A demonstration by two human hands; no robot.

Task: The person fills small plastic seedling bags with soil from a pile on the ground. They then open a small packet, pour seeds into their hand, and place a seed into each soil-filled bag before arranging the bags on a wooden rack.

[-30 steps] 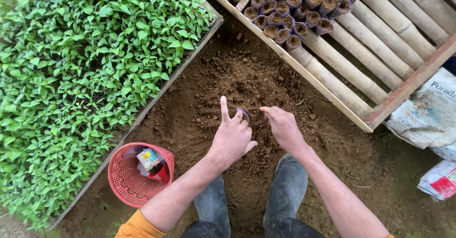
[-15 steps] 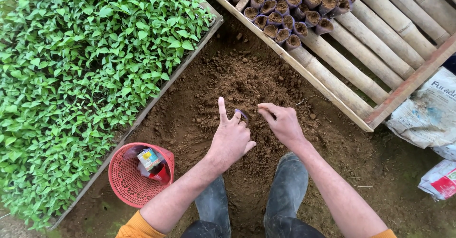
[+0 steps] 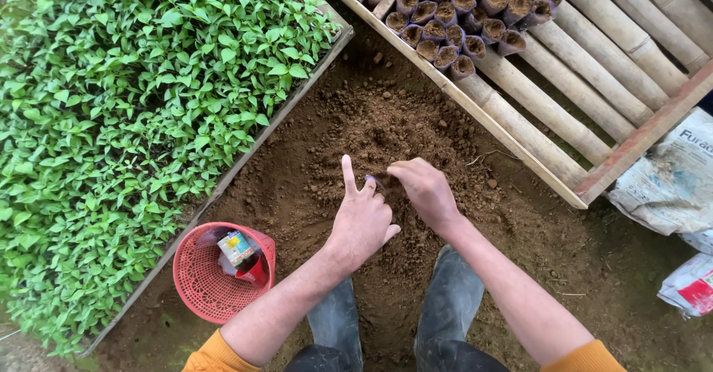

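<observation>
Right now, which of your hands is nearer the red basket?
Left. The left hand rests on the soil pile, up and right of the red basket; the right hand lies farther right, beyond the left one.

Small dark plastic seedling bag [image 3: 373, 183] is held upright at the soil heap [image 3: 386, 131], mostly hidden between the hands, only its rim seen; heap is loose, brown, clumpy, piled between the two wooden frames

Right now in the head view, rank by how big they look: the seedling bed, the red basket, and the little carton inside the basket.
1. Seedling bed, by far the largest.
2. Red basket.
3. Little carton, smallest; it fits within the basket.
</observation>
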